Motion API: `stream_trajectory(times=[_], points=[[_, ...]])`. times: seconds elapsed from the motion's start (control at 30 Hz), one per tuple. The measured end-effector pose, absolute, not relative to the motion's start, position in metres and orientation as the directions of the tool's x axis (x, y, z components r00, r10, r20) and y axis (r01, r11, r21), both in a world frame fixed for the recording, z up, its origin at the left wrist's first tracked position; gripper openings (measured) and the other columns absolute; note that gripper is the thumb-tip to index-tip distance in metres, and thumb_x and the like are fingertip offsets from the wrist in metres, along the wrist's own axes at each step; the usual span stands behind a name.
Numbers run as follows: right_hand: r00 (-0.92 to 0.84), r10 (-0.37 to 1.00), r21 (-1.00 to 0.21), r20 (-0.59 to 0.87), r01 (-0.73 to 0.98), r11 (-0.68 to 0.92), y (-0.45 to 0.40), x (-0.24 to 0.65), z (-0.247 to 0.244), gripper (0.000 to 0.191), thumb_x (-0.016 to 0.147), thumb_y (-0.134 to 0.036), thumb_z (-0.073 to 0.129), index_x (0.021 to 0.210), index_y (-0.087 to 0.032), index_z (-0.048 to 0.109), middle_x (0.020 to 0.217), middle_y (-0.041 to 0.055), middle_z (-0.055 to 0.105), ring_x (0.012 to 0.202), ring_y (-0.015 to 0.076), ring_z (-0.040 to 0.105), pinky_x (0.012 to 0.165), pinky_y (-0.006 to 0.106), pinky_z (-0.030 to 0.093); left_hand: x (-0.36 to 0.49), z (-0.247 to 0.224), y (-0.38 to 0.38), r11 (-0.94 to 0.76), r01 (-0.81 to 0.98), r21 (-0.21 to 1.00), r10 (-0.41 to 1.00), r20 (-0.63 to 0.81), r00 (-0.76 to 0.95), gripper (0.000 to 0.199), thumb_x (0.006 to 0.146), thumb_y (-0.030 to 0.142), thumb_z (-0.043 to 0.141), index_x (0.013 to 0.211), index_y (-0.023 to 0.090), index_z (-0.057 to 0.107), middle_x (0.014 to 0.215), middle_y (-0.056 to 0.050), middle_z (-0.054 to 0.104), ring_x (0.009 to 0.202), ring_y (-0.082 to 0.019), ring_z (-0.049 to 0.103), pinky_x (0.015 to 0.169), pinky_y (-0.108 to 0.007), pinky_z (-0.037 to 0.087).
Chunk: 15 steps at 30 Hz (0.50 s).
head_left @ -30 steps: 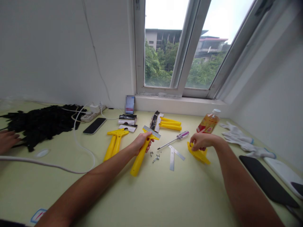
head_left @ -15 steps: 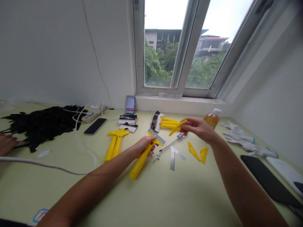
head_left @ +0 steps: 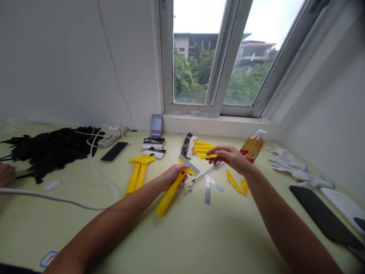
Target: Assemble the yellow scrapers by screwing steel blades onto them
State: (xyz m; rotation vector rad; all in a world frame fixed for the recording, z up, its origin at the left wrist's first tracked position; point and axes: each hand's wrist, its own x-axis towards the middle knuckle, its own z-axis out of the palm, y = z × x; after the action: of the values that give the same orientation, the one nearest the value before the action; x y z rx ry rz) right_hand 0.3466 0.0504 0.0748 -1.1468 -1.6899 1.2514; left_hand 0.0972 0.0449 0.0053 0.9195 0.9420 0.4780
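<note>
My left hand is closed around a yellow scraper, its handle pointing down-left and a grey metal blade lying across its head. Pinched in my right hand is a flat yellow plastic piece, to the right of the scraper head. Below that hand lies a screwdriver, its tip toward several small screws. Two loose metal blades rest beside the screws. Further right are two more yellow plastic pieces.
Two yellow scraper handles lie left of my hand; more yellow handles lie behind. A bottle, white gloves and a black pad stand right. Left are a phone, black material and another person's hand.
My right hand has moved left and slightly down with the yellow plastic piece, which has turned flatter and come nearer the scraper head. My left hand stays nearly still.
</note>
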Motion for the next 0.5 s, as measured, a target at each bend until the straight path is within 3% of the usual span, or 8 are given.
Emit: stream_trajectory(times=[0.1,0.27,0.4,0.5], points=[[-0.348,0.935,-0.920,0.068,0.341,0.193,0.049,0.339,0.073,0.040,0.078,-0.051,0.065,0.090,-0.013,0.070,0.075,0.0077,0.071,0.065,0.0151,0.063,0.062,0.029,0.051,0.098,0.006,0.044,0.561,0.012,0.828,0.695,-0.479,0.537,0.030,0.078,0.047,0.050,0.074,0.017,0.051,0.054,0.003,0.048,0.036,-0.009,0.043,0.036,-0.022,0.031],[-0.377,0.920,-0.867,0.108,0.416,0.272,0.046,0.316,0.060,0.039,0.078,-0.036,0.068,0.111,-0.016,0.063,0.069,0.0007,0.068,0.058,0.0130,0.058,0.055,0.026,0.047,0.098,0.004,0.044,0.552,-0.020,0.834,0.697,-0.448,0.560,0.040,0.079,0.055,0.045,0.075,0.017,0.053,0.054,0.002,0.048,0.036,-0.010,0.044,0.035,-0.022,0.031],[-0.342,0.917,-0.745,0.207,0.552,0.374,0.040,0.299,0.052,0.018,0.080,-0.029,0.065,0.093,-0.019,0.072,0.082,0.0043,0.073,0.066,0.0155,0.064,0.061,0.028,0.049,0.101,0.004,0.042,0.538,-0.044,0.842,0.721,-0.433,0.542,0.054,0.076,0.072,0.046,0.076,0.018,0.051,0.056,0.003,0.050,0.036,-0.010,0.045,0.034,-0.022,0.032],[-0.338,0.901,-0.668,0.273,0.608,0.430,0.036,0.291,0.050,0.015,0.081,-0.027,0.063,0.091,-0.021,0.073,0.084,0.0030,0.074,0.073,0.0164,0.065,0.067,0.028,0.049,0.101,0.005,0.041,0.536,-0.044,0.843,0.729,-0.436,0.528,0.060,0.074,0.078,0.045,0.076,0.018,0.050,0.056,0.002,0.051,0.036,-0.010,0.046,0.034,-0.022,0.033]])
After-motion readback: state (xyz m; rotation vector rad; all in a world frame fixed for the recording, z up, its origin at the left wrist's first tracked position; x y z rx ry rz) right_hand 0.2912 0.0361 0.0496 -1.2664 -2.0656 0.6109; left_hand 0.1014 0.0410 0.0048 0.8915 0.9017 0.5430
